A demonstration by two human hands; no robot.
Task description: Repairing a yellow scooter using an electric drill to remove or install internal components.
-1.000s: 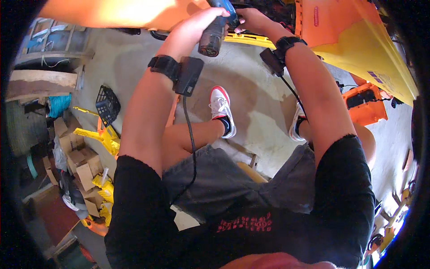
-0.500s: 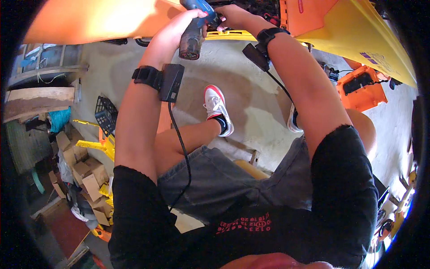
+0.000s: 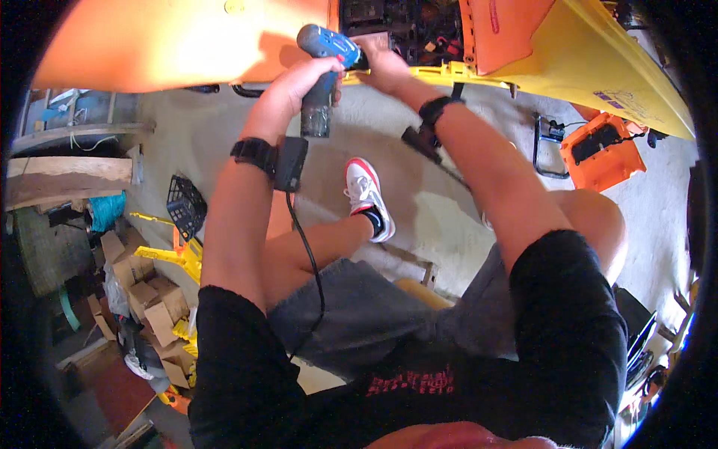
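My left hand [image 3: 308,77] is wrapped round the grip of a blue cordless drill [image 3: 320,43], whose dark battery end [image 3: 316,121] points down toward me. The nose of the drill faces right. There my right hand [image 3: 387,69] has its fingers bent in close to the drill's front end; they are partly hidden, and whatever they pinch is too small to make out. Both hands are at the near edge of a large orange and yellow shell [image 3: 179,45]. Just beyond my right hand is an opening [image 3: 404,26] in it with dark parts and wires inside.
An orange plastic housing [image 3: 604,156] lies on the floor at the right, beside a black metal frame [image 3: 552,146]. To the left are a black crate [image 3: 185,203], yellow plastic parts [image 3: 172,258], cardboard boxes [image 3: 161,307] and wooden boards [image 3: 71,178]. Black straps with small boxes and cables circle my forearms.
The drill and both hands have come back toward me, away from the shell. The view has shifted a little, so more of the opening and its inner parts shows.
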